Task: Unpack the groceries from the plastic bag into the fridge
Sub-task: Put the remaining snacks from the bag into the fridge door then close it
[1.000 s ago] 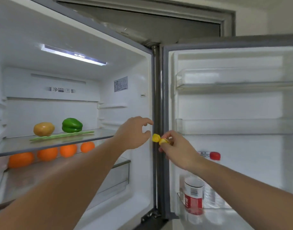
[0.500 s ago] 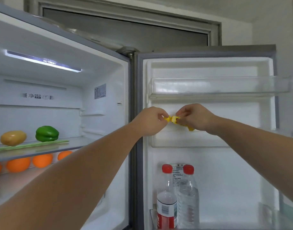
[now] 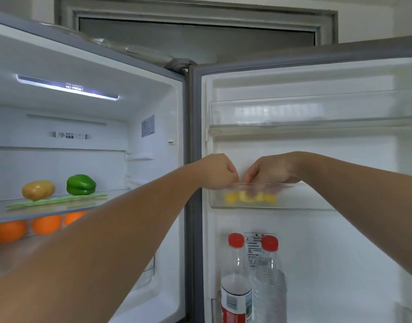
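A small yellow lumpy item point(image 3: 250, 198) lies in the middle door bin point(image 3: 305, 201) of the open fridge door and shows through the bin's clear wall. My right hand point(image 3: 270, 171) reaches over the rim, and its fingertips pinch the item inside the bin. My left hand point(image 3: 220, 171) is curled at the rim, just above the item's left end. Whether it grips the item is hidden. No plastic bag is in view.
The top door bin point(image 3: 317, 113) holds nothing. Two red-capped bottles point(image 3: 237, 287) stand in the bottom of the door. Inside the fridge a potato point(image 3: 38, 190), a green pepper point(image 3: 80, 184) and green beans lie on a glass shelf point(image 3: 18, 213), with oranges point(image 3: 46, 224) below.
Both hands have carried the yellow item from mid-air at the fridge's centre post to the door and down into the middle bin. My view has turned right toward the door.
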